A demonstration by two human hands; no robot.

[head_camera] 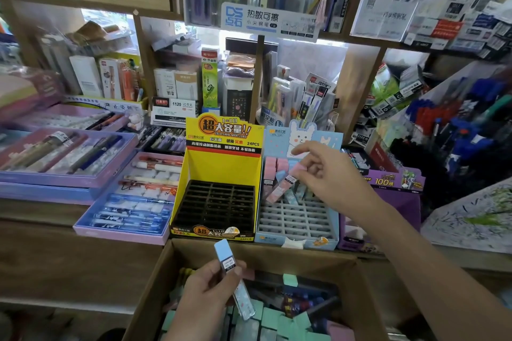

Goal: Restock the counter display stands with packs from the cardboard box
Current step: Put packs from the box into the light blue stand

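Note:
My right hand [329,174] pinches a pink pack [282,184] by its top end, tilted over the back rows of the pale blue display stand [297,225]. Several pink and blue packs stand in that stand's back rows; its front slots are bare. My left hand [205,296] grips a blue-capped pack [230,266] upright over the open cardboard box [155,291]. The box holds many green, blue and pink packs. A yellow display stand [221,152] with a black slotted grid sits left of the blue one, with nothing in its slots.
Purple pen trays [63,158] lie on the counter to the left. A purple stand [396,183] and bins of pens [454,124] crowd the right. Shelves of boxed stationery rise behind the stands. The wooden counter edge [55,243] runs along the box's left side.

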